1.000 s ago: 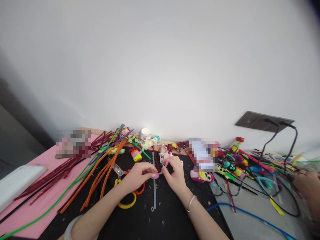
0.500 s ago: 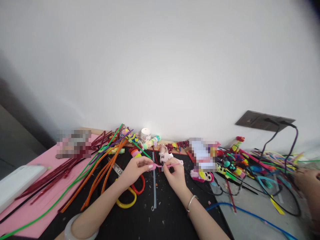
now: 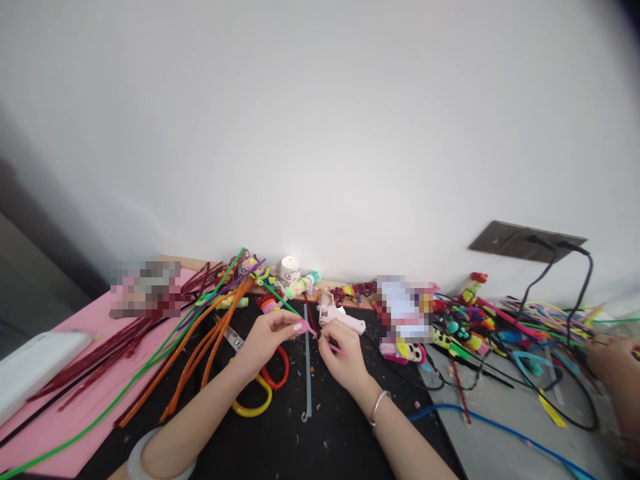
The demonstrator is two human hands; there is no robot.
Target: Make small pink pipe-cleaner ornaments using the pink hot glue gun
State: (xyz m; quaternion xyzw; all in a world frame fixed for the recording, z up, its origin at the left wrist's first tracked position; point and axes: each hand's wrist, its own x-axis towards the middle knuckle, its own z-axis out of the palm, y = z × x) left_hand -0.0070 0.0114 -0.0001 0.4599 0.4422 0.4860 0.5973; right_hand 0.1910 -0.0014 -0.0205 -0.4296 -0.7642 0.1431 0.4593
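A pink pipe cleaner [image 3: 307, 327] is held between my two hands above the black mat. My left hand [image 3: 273, 337] pinches its curled end between thumb and fingertips. My right hand [image 3: 343, 353] grips the straighter length, and a short tail shows beneath the fingers. Just behind the right hand lies a pale pink glue gun [image 3: 340, 317], partly covered by that hand. A translucent glue stick [image 3: 308, 380] lies upright in view between my wrists. Scissors with a red and a yellow handle [image 3: 254, 400] rest under my left forearm, partly hidden.
Orange pipe cleaners [image 3: 190, 367] and dark red ones [image 3: 100, 360] spread leftward over pink paper [image 3: 75, 440]. A paper cup [image 3: 290, 270] stands by the wall. Finished figures and a cable lie at right, near another person's hand [image 3: 617, 367]. A wall socket [image 3: 525, 240] holds two plugs.
My right hand has turned and moved slightly down, bending the pink pipe cleaner downward from its straighter line. My left hand keeps its pinch and has shifted only a little.
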